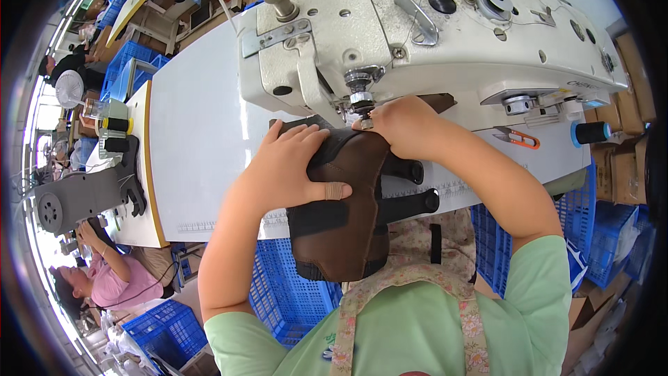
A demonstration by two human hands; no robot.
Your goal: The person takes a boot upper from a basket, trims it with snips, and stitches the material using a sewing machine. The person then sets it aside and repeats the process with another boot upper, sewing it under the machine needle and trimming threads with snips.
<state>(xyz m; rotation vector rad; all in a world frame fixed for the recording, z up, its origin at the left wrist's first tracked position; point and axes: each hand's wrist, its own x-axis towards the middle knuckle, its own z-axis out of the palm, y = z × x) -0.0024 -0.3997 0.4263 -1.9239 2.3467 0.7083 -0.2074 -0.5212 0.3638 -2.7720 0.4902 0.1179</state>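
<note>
A brown and black leather piece [355, 219] with two black straps [410, 203] drapes over the table's near edge, its far end under the sewing head of a white sewing machine [334, 42]. My left hand [275, 170] lies flat on its left side, fingers spread, a tan wrap around the thumb. Close beside the needle area, my right hand [403, 125] has bent fingers closed on the piece's far edge. The fingertips there are partly hidden by the machine's parts. The needle itself is hard to make out.
Orange-handled thread snips [518, 139] and a black thread spool [590, 133] lie right on the white table [202, 146]. Blue crates [289, 285] stand below. At left, a person in pink [129, 278] sits by another sewing machine [83, 198].
</note>
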